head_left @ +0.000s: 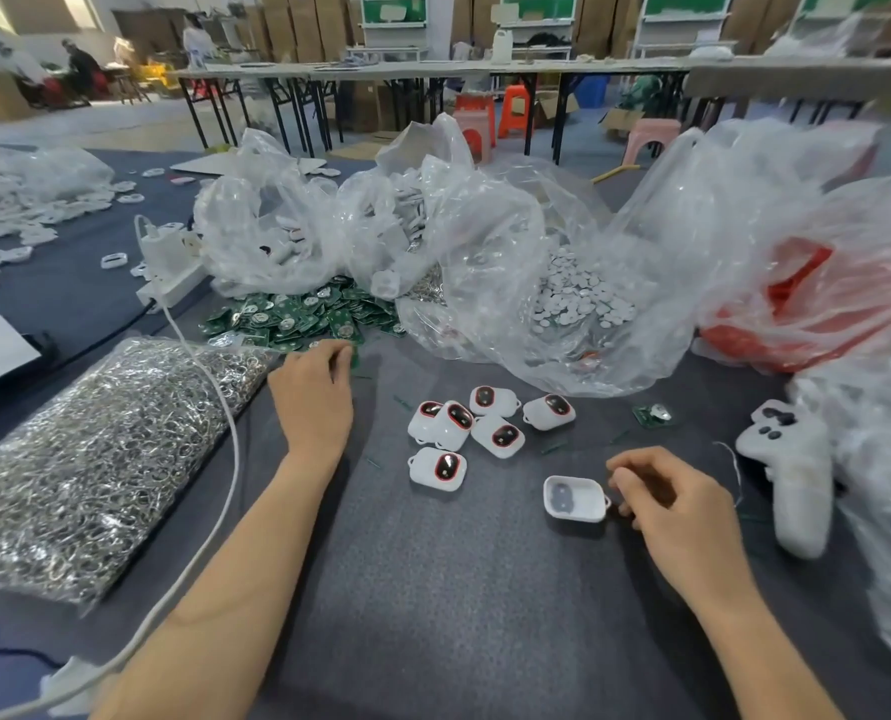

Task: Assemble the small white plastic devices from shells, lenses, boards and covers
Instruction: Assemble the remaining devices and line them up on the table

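Closest to the lens, two bare forearms are laid across the grey felt table [459,589]. An open white shell [574,498] is set hollow side up on the felt, and the right hand [677,506] is held just beside its loop end with fingers loosely curled; whether the shell is actually touched cannot be told. The left hand [313,402] is stretched to the near edge of the green boards [297,317], fingertips bent down onto the pile, though a pinched board cannot be made out. Six finished-looking devices [464,428] are heaped between the hands. A board appears to be the part being fetched. A single board is best taken by its edges, oriented to suit the shell's hollow, and seated flat while the shell is steadied. Nothing should be forced, and the stray board [652,414] nearby could be used instead
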### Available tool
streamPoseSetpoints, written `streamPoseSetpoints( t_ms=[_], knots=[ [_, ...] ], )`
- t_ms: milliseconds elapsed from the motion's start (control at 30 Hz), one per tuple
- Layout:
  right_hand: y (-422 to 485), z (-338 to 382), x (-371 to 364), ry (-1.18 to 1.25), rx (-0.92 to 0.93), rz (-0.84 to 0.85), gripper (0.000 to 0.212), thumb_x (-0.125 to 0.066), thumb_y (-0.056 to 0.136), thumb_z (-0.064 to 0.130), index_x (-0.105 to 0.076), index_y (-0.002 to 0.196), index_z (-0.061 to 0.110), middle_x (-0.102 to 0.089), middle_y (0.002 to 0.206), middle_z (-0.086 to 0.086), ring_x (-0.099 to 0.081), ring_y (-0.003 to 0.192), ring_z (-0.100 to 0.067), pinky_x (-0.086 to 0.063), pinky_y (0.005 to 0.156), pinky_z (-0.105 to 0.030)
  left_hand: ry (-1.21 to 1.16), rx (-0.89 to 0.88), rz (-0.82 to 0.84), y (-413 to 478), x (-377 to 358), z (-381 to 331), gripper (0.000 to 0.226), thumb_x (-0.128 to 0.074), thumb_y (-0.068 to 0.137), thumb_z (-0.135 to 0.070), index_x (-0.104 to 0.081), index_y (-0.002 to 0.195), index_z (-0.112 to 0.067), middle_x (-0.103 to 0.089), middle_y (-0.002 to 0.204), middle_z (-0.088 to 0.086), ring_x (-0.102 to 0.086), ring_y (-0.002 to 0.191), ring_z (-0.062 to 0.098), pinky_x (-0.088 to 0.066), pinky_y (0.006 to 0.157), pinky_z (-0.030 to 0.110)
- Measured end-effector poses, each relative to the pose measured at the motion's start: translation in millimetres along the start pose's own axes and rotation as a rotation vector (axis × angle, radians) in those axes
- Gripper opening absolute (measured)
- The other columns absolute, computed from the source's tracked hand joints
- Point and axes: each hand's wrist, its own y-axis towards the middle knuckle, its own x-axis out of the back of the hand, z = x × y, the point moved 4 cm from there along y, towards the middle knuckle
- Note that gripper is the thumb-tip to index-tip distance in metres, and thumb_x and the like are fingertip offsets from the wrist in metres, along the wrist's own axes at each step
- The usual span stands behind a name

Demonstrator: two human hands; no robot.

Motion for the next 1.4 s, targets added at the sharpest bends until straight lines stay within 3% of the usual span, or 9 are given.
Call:
streamPoseSetpoints(
  t_ms=[133, 233, 400, 533, 667, 767, 867, 1133, 1400],
  knots=[
    [-1, 10, 3, 0.327, 0.021, -0.052, 0.006, -0.069, 0.083, 0.020, -0.069, 0.087, 0.025, -0.070, 0.076, 0.005, -0.062, 0.055, -0.009, -0.052, 0.058, -0.021, -0.870, 0.276, 0.290, -51, -5, -76, 0.014, -0.061, 0.092, -0.011, -0.069, 0.084, -0.019, -0.073, 0.075, -0.006, -0.067, 0.070, 0.007, -0.051, 0.065, 0.019],
    [-2, 13, -1, 0.532, -0.060, 0.010, 0.029, -0.068, 0.076, 0.029, -0.068, 0.102, 0.018, -0.071, 0.084, -0.004, -0.065, 0.057, -0.015, -0.055, 0.057, -0.022, -1.131, 0.337, 0.645, -99, -30, -133, 0.014, -0.063, 0.089, 0.001, -0.066, 0.077, -0.006, -0.072, 0.070, -0.001, -0.070, 0.067, 0.011, -0.054, 0.063, 0.017],
    [1, 3, 11, 0.492, -0.115, -0.049, 0.015, -0.070, 0.083, 0.009, -0.070, 0.094, 0.020, -0.072, 0.080, 0.002, -0.059, 0.057, -0.009, -0.050, 0.054, -0.019, -1.062, 0.201, 0.776, -119, -50, -145, 0.014, -0.066, 0.085, 0.001, -0.067, 0.073, -0.006, -0.074, 0.079, -0.009, -0.069, 0.069, 0.006, -0.054, 0.064, 0.017],
    [3, 0, 9, 0.462, -0.132, 0.094, 0.013, -0.075, 0.077, 0.023, -0.072, 0.089, 0.017, -0.071, 0.078, 0.002, -0.058, 0.065, -0.007, -0.049, 0.060, -0.019, -1.071, 0.098, 0.849, -123, -53, -144, 0.024, -0.066, 0.086, -0.001, -0.072, 0.072, -0.019, -0.075, 0.082, -0.010, -0.069, 0.071, 0.005, -0.052, 0.067, 0.013],
    [5, -10, 10, 0.402, -0.202, 0.057, 0.005, -0.073, 0.083, 0.016, -0.070, 0.081, 0.013, -0.062, 0.061, 0.005, -0.053, 0.056, -0.007, -0.043, 0.052, -0.019, -0.852, -0.091, 0.804, -117, -52, -133, 0.015, -0.070, 0.086, -0.018, -0.069, 0.093, -0.031, -0.072, 0.092, -0.015, -0.065, 0.087, -0.005, -0.048, 0.078, 0.010],
    [9, -19, 10, 0.109, -0.239, 0.005, 0.009, -0.075, 0.080, 0.023, -0.068, 0.076, 0.020, -0.064, 0.057, 0.009, -0.054, 0.051, -0.001, -0.041, 0.052, -0.018, -0.562, -0.341, 0.947, -123, -54, -123, 0.058, -0.078, 0.075, -0.041, -0.053, 0.126, -0.035, -0.057, 0.115, -0.023, -0.051, 0.110, -0.010, -0.037, 0.093, 0.007],
    [14, -18, 7, -0.051, -0.266, -0.004, 0.009, -0.075, 0.078, 0.022, -0.066, 0.077, 0.024, -0.067, 0.060, 0.005, -0.059, 0.052, -0.008, -0.044, 0.052, -0.024, -0.434, -0.503, 0.968, -127, -54, -123, 0.073, -0.080, 0.071, -0.045, -0.047, 0.134, -0.032, -0.054, 0.111, -0.013, -0.045, 0.108, 0.004, -0.030, 0.092, 0.014],
    [37, 6, 6, -0.397, -0.334, 0.242, 0.016, -0.079, 0.077, 0.022, -0.067, 0.081, 0.012, -0.068, 0.063, -0.005, -0.060, 0.048, -0.009, -0.049, 0.053, -0.025, -0.432, -0.560, 0.966, -122, -54, -124, 0.045, -0.079, 0.075, -0.036, -0.063, 0.116, -0.028, -0.050, 0.103, -0.015, -0.043, 0.103, 0.007, -0.031, 0.088, 0.019],
    [55, 36, -5, -0.772, -0.403, 0.496, 0.032, -0.073, 0.084, 0.023, -0.065, 0.104, -0.001, -0.071, 0.100, -0.016, -0.068, 0.093, -0.025, -0.055, 0.085, -0.036, -0.452, -0.503, 0.949, -123, -54, -123, 0.042, -0.080, 0.074, -0.034, -0.065, 0.113, -0.028, -0.057, 0.110, -0.010, -0.047, 0.103, 0.009, -0.033, 0.088, 0.020]
  ],
)
